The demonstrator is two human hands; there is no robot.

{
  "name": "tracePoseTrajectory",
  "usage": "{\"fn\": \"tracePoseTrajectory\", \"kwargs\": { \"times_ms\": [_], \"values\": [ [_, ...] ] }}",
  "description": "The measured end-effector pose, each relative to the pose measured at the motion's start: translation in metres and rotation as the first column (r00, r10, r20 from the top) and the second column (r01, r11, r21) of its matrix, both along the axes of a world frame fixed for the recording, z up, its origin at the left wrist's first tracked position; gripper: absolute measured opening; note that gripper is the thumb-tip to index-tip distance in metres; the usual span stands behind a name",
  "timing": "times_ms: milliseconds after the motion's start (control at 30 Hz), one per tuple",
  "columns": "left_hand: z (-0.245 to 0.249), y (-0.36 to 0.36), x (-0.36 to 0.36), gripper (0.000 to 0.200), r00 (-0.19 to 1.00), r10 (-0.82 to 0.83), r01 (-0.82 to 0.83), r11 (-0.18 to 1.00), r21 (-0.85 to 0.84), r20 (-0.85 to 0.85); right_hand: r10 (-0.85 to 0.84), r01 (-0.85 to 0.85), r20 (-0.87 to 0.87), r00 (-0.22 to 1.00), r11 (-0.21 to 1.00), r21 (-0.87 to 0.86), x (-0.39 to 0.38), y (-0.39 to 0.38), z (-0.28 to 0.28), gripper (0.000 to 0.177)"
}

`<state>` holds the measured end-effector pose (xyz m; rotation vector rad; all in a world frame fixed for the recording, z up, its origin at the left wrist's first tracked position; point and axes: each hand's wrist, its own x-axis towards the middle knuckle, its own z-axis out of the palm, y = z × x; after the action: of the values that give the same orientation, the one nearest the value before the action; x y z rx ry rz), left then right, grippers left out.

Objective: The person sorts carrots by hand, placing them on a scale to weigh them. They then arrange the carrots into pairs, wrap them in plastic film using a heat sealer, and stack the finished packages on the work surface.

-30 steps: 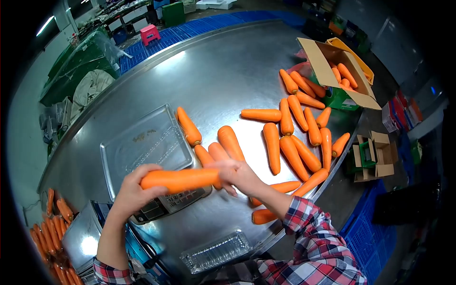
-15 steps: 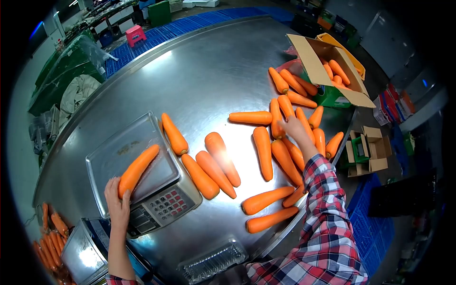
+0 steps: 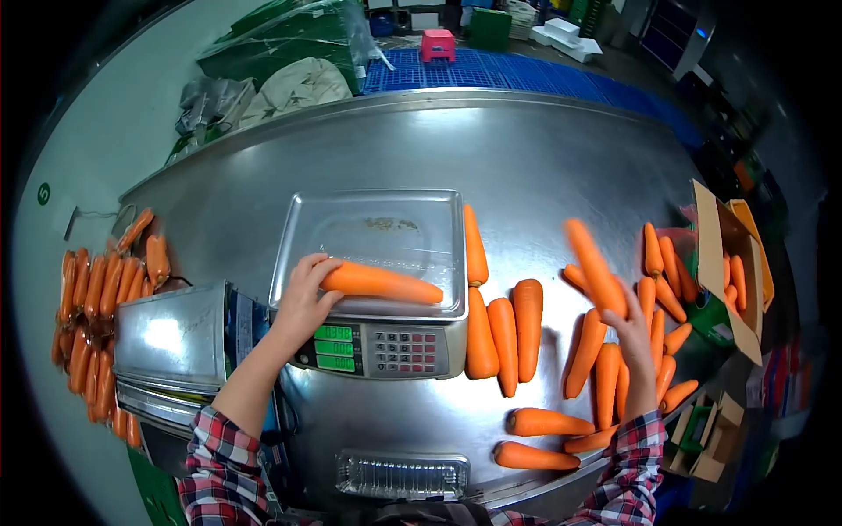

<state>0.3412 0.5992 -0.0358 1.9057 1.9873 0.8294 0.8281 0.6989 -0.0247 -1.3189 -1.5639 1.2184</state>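
The right hand (image 3: 628, 317) has raised one carrot (image 3: 593, 263), fingers closed on it; the left hand (image 3: 304, 300), curled, holds another carrot (image 3: 386, 282) within the pan rim (image 3: 377, 192).

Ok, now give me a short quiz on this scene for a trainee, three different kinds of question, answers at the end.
1. True or false: the left hand grips a carrot at the scale.
2. The right hand holds: a) the clear tray, b) the pink stool, c) a second carrot.
3. Fill in: the display is lit ____.

Key: 1 true; 2 c; 3 green.
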Motion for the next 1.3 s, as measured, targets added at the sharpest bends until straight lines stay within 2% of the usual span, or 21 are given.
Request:
{"fn": "tracePoseTrajectory", "kwargs": {
  "times_ms": [67, 100, 167, 200, 267, 333, 433, 533, 567, 700, 767, 800, 867, 900, 1000, 1033, 1067, 1133, 1167, 1267, 1300],
  "values": [
    [-0.009, 0.001, -0.007, 0.050, 0.999, 0.019, -0.020, 1.000, 0.024, 0.049, 0.194, -0.192, -0.029, 0.981, 0.979, 0.066, -0.045, 0.004, -0.001, 0.060],
    [-0.010, 0.001, -0.011, 0.051, 0.997, 0.027, -0.030, 0.999, 0.036, 0.072, 0.284, -0.306, 0.133, 0.950, 0.931, 0.198, -0.072, 0.006, 0.001, 0.059],
    [-0.005, 0.001, -0.013, 0.052, 0.999, 0.024, -0.024, 1.000, -0.004, 0.041, 0.388, -0.448, 0.233, 0.892, 0.828, 0.337, -0.129, 0.012, 0.002, 0.056],
    [-0.004, 0.001, -0.014, 0.053, 0.999, 0.023, -0.022, 0.999, -0.024, 0.028, 0.345, -0.420, 0.259, 0.902, 0.842, 0.339, -0.153, 0.015, -0.011, 0.058],
    [-0.008, -0.002, -0.021, 0.050, 0.999, 0.018, -0.019, 0.999, 0.031, 0.031, 0.332, -0.498, 0.404, 0.852, 0.752, 0.432, -0.196, 0.015, -0.009, 0.057],
    [-0.003, -0.005, -0.028, 0.047, 0.999, 0.042, -0.043, 0.998, 0.035, 0.027, 0.295, -0.509, 0.453, 0.841, 0.714, 0.480, -0.221, 0.024, -0.015, 0.057],
    [0.012, -0.023, -0.043, 0.043, 0.991, 0.129, -0.130, 0.991, 0.020, 0.038, 0.407, -0.582, 0.445, 0.798, 0.713, 0.392, -0.229, 0.047, -0.012, 0.057],
    [0.028, -0.038, -0.052, 0.042, 0.992, 0.122, -0.122, 0.992, 0.039, 0.014, 0.541, -0.646, 0.394, 0.743, 0.734, 0.209, -0.225, 0.049, 0.001, 0.057],
    [0.029, -0.039, -0.055, 0.042, 0.992, 0.127, -0.127, 0.992, 0.006, 0.027, 0.538, -0.648, 0.407, 0.738, 0.732, 0.209, -0.224, 0.045, 0.004, 0.059],
    [0.003, -0.009, -0.051, 0.044, 0.992, 0.043, -0.029, 0.993, 0.116, -0.117, 0.568, -0.641, 0.358, 0.741, 0.757, 0.126, -0.223, 0.020, 0.005, 0.058],
    [-0.012, 0.015, -0.049, 0.046, 0.986, -0.033, 0.047, 0.996, 0.080, -0.161, 0.535, -0.580, 0.290, 0.794, 0.809, 0.096, -0.226, 0.009, 0.004, 0.058],
    [-0.011, 0.021, -0.050, 0.047, 0.992, -0.055, 0.056, 0.998, 0.004, -0.111, 0.512, -0.545, 0.254, 0.821, 0.834, 0.080, -0.228, 0.006, 0.004, 0.057],
    [0.007, 0.021, -0.046, 0.049, 0.996, -0.091, 0.090, 0.984, -0.151, -0.004, 0.391, -0.469, 0.334, 0.858, 0.862, 0.194, -0.235, 0.000, -0.006, 0.057],
    [0.009, 0.018, -0.045, 0.046, 0.994, -0.112, 0.109, 0.982, -0.155, -0.013, 0.329, -0.432, 0.367, 0.870, 0.867, 0.248, -0.237, -0.004, -0.011, 0.057],
    [0.010, 0.013, -0.052, 0.041, 0.987, -0.160, 0.156, 0.979, -0.127, -0.017, 0.414, -0.551, 0.452, 0.790, 0.803, 0.228, -0.245, -0.006, -0.006, 0.058],
    [0.006, 0.012, -0.057, 0.040, 0.985, -0.175, 0.175, 0.979, -0.102, 0.007, 0.427, -0.623, 0.550, 0.718, 0.746, 0.234, -0.246, -0.004, -0.006, 0.059],
    [0.002, 0.009, -0.062, 0.039, 0.981, -0.193, 0.195, 0.978, -0.077, 0.034, 0.427, -0.596, 0.538, 0.727, 0.781, 0.186, -0.245, -0.004, -0.007, 0.059],
    [0.003, 0.009, -0.071, 0.038, 0.957, -0.208, 0.205, 0.978, -0.035, -0.203, 0.421, -0.537, 0.518, 0.745, 0.839, 0.091, -0.243, -0.004, -0.002, 0.059],
    [0.007, 0.007, -0.077, 0.037, 0.927, -0.202, 0.209, 0.978, -0.012, -0.316, 0.325, -0.475, 0.493, 0.807, 0.854, 0.213, -0.241, -0.016, 0.018, 0.053],
    [0.023, 0.003, -0.097, 0.037, 0.960, -0.199, 0.204, 0.979, 0.006, -0.196, -0.140, -0.223, 0.559, 0.817, 0.818, 0.530, -0.200, 0.000, -0.009, 0.044],
    [0.037, -0.006, -0.101, 0.038, 0.969, -0.186, 0.187, 0.982, -0.014, -0.160, -0.148, -0.192, 0.549, 0.822, 0.837, 0.512, -0.191, -0.008, -0.006, 0.041]
  ]
}}
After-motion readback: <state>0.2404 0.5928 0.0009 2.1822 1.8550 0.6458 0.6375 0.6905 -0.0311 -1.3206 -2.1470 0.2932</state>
